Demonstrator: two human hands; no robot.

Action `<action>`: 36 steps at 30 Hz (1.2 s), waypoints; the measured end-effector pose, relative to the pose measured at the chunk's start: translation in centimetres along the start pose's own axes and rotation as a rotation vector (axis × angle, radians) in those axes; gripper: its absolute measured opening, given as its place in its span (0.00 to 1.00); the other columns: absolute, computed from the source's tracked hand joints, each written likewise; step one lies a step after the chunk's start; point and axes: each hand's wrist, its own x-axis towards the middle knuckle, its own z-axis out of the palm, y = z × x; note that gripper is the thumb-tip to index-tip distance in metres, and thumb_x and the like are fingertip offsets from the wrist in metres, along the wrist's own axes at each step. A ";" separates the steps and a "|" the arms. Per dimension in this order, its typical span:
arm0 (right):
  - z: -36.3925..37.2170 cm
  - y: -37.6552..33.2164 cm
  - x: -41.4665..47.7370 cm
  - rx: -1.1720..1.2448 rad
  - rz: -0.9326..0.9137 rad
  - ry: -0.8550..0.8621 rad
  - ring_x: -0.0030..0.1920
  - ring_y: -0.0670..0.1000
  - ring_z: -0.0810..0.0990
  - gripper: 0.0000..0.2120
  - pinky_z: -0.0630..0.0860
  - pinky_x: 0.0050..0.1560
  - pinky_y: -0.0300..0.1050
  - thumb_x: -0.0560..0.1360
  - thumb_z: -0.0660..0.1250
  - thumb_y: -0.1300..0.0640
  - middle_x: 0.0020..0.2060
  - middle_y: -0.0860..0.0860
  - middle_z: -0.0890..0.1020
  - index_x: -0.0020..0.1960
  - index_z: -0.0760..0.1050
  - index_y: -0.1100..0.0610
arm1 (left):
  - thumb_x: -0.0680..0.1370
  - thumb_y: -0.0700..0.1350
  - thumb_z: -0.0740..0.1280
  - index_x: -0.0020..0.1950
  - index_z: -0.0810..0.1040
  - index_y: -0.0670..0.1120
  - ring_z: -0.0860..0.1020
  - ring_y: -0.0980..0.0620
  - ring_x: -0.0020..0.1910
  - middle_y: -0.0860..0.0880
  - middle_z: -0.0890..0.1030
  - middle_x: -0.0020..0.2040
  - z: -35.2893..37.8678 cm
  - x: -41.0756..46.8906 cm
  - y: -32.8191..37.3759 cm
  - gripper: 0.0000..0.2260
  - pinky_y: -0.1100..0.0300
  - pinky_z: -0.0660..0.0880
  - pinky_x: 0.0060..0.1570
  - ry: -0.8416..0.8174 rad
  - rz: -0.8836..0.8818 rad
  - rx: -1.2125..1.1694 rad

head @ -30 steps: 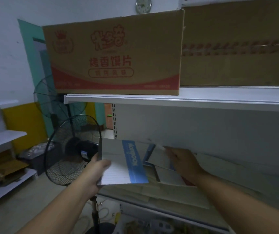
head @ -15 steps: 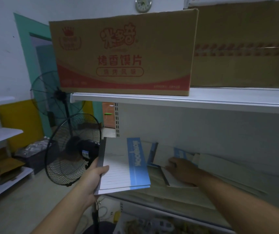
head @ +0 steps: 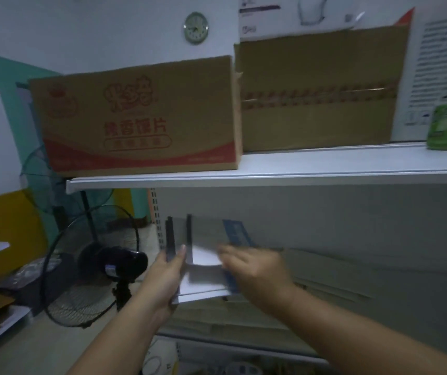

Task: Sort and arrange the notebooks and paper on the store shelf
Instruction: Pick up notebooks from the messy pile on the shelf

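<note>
Left hand (head: 164, 277): fingers (head: 181, 254) clamped on the spine edge of the notebooks (head: 203, 282), held just above the paper (head: 325, 282) on the shelf (head: 230, 345). Right hand (head: 254, 269) over the top cover, grip blurred, undetermined. Risk: the misaligned top notebook slides off.

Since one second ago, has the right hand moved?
Yes. The right hand left the papers lying on the shelf and came forward, onto the notebooks in the left hand.

The upper shelf (head: 298, 175) caps the bay; paper stacks (head: 325, 278) seemingly fill its floor.
</note>
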 end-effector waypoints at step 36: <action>-50.9 31.8 -48.1 0.415 1.967 0.149 0.45 0.51 0.81 0.15 0.76 0.40 0.42 0.82 0.54 0.60 0.47 0.47 0.80 0.66 0.66 0.48 | 0.80 0.40 0.59 0.59 0.73 0.43 0.76 0.43 0.53 0.43 0.78 0.53 74.4 -22.0 -24.9 0.09 0.49 0.72 0.59 -0.677 -0.286 0.075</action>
